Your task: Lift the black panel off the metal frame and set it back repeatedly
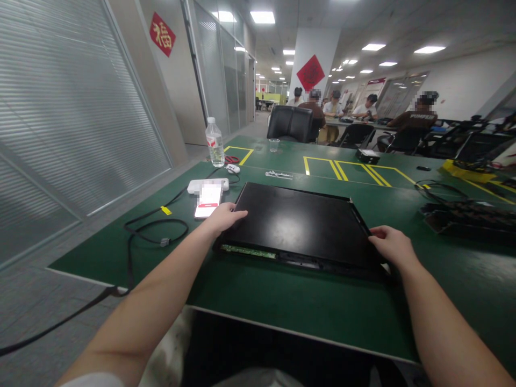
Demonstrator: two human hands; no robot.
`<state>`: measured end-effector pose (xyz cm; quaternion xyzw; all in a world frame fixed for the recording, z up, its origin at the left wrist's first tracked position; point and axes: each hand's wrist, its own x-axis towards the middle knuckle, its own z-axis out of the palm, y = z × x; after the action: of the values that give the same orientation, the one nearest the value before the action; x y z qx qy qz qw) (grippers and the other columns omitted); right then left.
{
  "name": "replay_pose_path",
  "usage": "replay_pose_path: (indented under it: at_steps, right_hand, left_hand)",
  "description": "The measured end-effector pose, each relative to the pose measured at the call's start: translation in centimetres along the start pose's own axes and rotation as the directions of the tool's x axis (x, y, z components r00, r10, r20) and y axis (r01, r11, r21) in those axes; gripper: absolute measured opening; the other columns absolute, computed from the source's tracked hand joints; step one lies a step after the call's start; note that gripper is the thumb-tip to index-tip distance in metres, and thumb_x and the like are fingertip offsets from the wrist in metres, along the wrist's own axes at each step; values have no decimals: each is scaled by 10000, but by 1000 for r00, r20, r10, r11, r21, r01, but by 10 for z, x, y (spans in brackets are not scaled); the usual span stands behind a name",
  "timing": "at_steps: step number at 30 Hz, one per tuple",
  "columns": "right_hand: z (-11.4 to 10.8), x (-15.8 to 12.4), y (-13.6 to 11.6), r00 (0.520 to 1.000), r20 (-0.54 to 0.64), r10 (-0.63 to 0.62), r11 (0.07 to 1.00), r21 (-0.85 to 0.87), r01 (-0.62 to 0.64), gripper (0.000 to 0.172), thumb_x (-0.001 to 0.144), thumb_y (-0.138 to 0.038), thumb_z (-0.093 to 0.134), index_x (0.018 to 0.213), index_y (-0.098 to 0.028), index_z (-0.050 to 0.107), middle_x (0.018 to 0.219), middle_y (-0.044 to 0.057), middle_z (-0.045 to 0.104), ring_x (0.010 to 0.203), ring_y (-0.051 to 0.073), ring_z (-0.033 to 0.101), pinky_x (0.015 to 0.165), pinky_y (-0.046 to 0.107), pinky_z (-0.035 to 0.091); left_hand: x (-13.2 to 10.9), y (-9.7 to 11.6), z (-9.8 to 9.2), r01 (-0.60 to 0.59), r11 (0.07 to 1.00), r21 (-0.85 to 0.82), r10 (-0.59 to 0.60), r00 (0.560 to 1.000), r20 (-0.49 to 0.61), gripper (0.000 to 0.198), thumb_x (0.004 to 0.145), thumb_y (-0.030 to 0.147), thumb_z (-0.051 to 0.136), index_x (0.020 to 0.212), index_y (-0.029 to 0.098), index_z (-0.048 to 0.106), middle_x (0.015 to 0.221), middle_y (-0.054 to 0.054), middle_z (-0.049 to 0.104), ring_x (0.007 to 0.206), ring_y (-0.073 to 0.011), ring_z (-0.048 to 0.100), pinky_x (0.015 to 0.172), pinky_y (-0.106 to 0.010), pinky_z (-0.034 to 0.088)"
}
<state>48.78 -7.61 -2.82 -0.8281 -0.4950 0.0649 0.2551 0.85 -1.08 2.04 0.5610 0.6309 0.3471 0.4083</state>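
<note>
A flat black panel (298,223), like a bare monitor screen, lies on the green table (282,301) in front of me. A thin green circuit strip runs along its near edge. My left hand (223,216) lies on the panel's left edge, fingers stretched flat onto its top. My right hand (389,244) grips the panel's right near corner, fingers curled over the edge. Both forearms reach in from the bottom of the view.
A phone (208,200) and white box (201,185) lie left of the panel, with a black cable (155,228) looping off the table. A water bottle (215,142), plastic cup (274,144) and black parts (470,217) stand around. People sit at far tables.
</note>
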Motion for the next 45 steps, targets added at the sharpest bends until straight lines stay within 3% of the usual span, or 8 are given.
replay_pose_path:
  at_steps: [11, 18, 22, 27, 33, 40, 45]
  right_hand:
    - [2, 0, 0, 1000, -3, -8, 1000, -1, 8, 201, 701, -233, 654, 882, -201, 735, 848, 78, 744, 778, 230, 692, 697, 329, 504]
    - [-2, -3, -6, 1000, 16, 25, 1000, -2, -25, 195, 723, -218, 651, 898, -195, 733, 865, 80, 746, 797, 229, 695, 709, 322, 502]
    - [-1, -3, -6, 1000, 7, 15, 1000, 7, -15, 197, 714, -219, 647, 890, -197, 732, 857, 78, 747, 782, 228, 691, 706, 325, 505]
    - [1, -1, -2, 1000, 1, -3, 1000, 16, 3, 200, 701, -237, 652, 882, -199, 728, 842, 78, 744, 777, 238, 692, 696, 338, 508]
    - [3, 1, 1, 1000, -10, -7, 1000, 23, 7, 202, 691, -240, 650, 873, -202, 728, 835, 79, 739, 766, 232, 683, 685, 331, 500]
    - [0, 0, -5, 999, 24, 45, 996, 72, -47, 409, 757, -305, 603, 1125, -183, 735, 810, 60, 724, 710, 216, 653, 672, 327, 480]
    - [-1, -3, -11, 994, 1, 106, 977, 188, -104, 327, 762, -394, 645, 975, -183, 775, 905, 101, 752, 817, 244, 671, 718, 339, 488]
  left_hand:
    - [-4, 4, 2, -18, 1000, -10, 18, 1000, 20, 277, 597, 363, 821, 786, 193, 709, 763, -66, 756, 744, -284, 717, 618, -326, 515]
    - [-7, 8, 0, -57, 990, 130, 56, 998, 12, 236, 691, 362, 762, 845, 190, 711, 887, -81, 779, 863, -294, 729, 707, -336, 531]
    - [-7, 8, -2, -113, 981, 157, 115, 993, 0, 326, 677, 398, 782, 918, 186, 727, 949, -89, 782, 887, -306, 729, 744, -357, 534]
    - [-3, 2, -2, -194, 981, 28, 194, 981, 2, 440, 645, 445, 823, 991, 184, 745, 970, -92, 786, 931, -325, 726, 785, -378, 540]
    - [-4, 3, -2, -133, 983, -128, 133, 991, -9, 572, 566, 452, 893, 1026, 163, 716, 937, -103, 782, 937, -335, 730, 780, -397, 557]
    - [-6, 6, 1, -152, 949, -276, 150, 988, -28, 670, 543, 408, 919, 1098, 153, 643, 1021, -110, 764, 974, -321, 725, 817, -429, 583]
    - [-4, 5, 2, -200, 913, -356, 197, 979, -44, 690, 552, 364, 923, 1138, 167, 617, 1041, -95, 758, 1006, -305, 722, 877, -447, 582]
